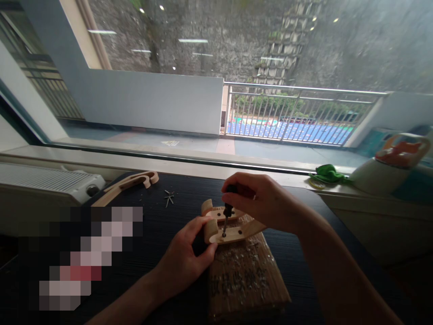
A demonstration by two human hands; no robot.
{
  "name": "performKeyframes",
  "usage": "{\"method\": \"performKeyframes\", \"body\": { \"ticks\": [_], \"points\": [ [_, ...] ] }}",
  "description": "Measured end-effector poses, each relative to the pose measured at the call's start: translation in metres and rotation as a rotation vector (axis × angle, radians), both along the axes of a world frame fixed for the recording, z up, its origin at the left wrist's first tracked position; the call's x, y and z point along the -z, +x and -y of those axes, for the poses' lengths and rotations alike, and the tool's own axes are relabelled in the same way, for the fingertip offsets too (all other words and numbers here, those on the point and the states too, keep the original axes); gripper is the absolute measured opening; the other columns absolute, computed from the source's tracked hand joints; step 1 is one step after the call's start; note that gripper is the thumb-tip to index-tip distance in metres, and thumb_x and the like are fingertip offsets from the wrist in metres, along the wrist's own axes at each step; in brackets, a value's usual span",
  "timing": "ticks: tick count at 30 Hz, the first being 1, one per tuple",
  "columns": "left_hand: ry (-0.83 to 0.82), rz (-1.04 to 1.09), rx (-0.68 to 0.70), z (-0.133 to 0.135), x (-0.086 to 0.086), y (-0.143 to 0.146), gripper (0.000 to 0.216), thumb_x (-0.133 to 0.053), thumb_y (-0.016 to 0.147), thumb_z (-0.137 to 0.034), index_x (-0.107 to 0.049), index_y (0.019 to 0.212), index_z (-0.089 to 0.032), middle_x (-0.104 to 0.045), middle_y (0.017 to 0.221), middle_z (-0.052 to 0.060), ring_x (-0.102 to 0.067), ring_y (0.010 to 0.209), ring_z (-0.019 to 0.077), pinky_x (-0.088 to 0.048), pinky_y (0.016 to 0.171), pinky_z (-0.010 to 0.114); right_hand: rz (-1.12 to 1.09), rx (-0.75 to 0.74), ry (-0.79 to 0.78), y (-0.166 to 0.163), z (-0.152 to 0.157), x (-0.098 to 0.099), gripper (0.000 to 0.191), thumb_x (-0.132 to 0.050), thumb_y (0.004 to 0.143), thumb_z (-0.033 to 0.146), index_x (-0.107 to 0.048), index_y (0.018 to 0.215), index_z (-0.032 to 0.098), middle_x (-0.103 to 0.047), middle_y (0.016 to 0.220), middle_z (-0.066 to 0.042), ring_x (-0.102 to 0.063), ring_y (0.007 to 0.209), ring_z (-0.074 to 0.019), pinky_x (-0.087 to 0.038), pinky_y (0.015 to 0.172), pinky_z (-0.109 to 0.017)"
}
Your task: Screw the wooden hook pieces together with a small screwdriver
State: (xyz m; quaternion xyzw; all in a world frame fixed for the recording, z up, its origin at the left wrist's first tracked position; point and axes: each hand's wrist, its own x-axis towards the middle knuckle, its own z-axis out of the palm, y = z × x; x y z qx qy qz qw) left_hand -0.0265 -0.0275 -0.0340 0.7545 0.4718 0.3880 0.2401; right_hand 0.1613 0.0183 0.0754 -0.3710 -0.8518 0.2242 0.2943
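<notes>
My right hand is closed around the black handle of a screwdriver, held upright. Its tip meets a dark screw or hole in a pale curved wooden piece. A second dark hole shows farther along that piece. Fingers and thumb of my left hand grip the rounded, curled end of the same piece from the left. Just behind it lies a similar wooden piece, partly hidden by my right hand. Both rest on a brown box wrapped in shiny clear tape, with dark handwriting on top.
Several loose screws lie on the black table. More curved wooden pieces are at its far left, beside a white radiator. A green cloth and a white jug stand on the windowsill at right. A pixelated patch covers the lower left.
</notes>
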Motion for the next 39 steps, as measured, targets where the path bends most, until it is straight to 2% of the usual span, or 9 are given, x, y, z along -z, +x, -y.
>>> {"method": "performKeyframes", "body": {
  "ticks": [6, 17, 24, 34, 39],
  "points": [
    [-0.008, -0.002, 0.006, 0.0002, -0.0003, 0.0000, 0.031, -0.056, 0.076, -0.020, -0.049, 0.106, -0.024, -0.062, 0.106, 0.000, -0.058, 0.098, 0.0147, -0.044, 0.088, 0.024, 0.013, -0.040, 0.012, -0.0009, 0.0019, -0.0013, 0.018, -0.046, 0.085, 0.029, -0.060, 0.092, 0.020, -0.054, 0.065, 0.003, -0.042, 0.055, -0.0062, -0.032, 0.052, -0.020],
    [-0.027, 0.003, 0.008, 0.0011, -0.0045, 0.0015, 0.027, -0.053, 0.076, -0.022, -0.051, 0.103, -0.021, -0.063, 0.101, 0.002, -0.058, 0.094, 0.0162, -0.045, 0.087, 0.026, 0.001, 0.016, 0.006, -0.0032, -0.0007, 0.0026, 0.025, -0.048, 0.084, 0.041, -0.058, 0.084, 0.018, -0.049, 0.061, 0.003, -0.039, 0.054, -0.0071, -0.029, 0.049, -0.021],
    [-0.013, 0.008, 0.003, 0.0014, -0.0058, 0.0014, 0.028, -0.054, 0.076, -0.021, -0.052, 0.103, -0.021, -0.064, 0.102, 0.003, -0.059, 0.095, 0.0167, -0.045, 0.087, 0.027, 0.018, -0.056, -0.072, 0.0010, 0.0031, -0.0023, 0.024, -0.048, 0.084, 0.032, -0.060, 0.100, 0.019, -0.051, 0.064, 0.003, -0.040, 0.054, -0.0070, -0.031, 0.049, -0.021],
    [-0.005, -0.007, -0.004, 0.0001, -0.0057, 0.0032, 0.027, -0.054, 0.076, -0.021, -0.052, 0.102, -0.020, -0.064, 0.100, 0.003, -0.059, 0.094, 0.0162, -0.045, 0.089, 0.027, -0.032, 0.001, -0.058, -0.0012, -0.0034, 0.0066, 0.023, -0.052, 0.082, 0.039, -0.059, 0.086, 0.017, -0.046, 0.061, 0.003, -0.038, 0.055, -0.0077, -0.030, 0.049, -0.021],
    [0.005, 0.005, -0.008, 0.0008, -0.0064, 0.0029, 0.025, -0.054, 0.075, -0.022, -0.054, 0.100, -0.020, -0.065, 0.098, 0.002, -0.060, 0.093, 0.0167, -0.046, 0.087, 0.027, 0.001, -0.003, -0.034, -0.0010, -0.0021, 0.0042, 0.023, -0.050, 0.083, 0.039, -0.058, 0.085, 0.018, -0.047, 0.061, 0.003, -0.039, 0.055, -0.0079, -0.030, 0.049, -0.021]
  ]
}}
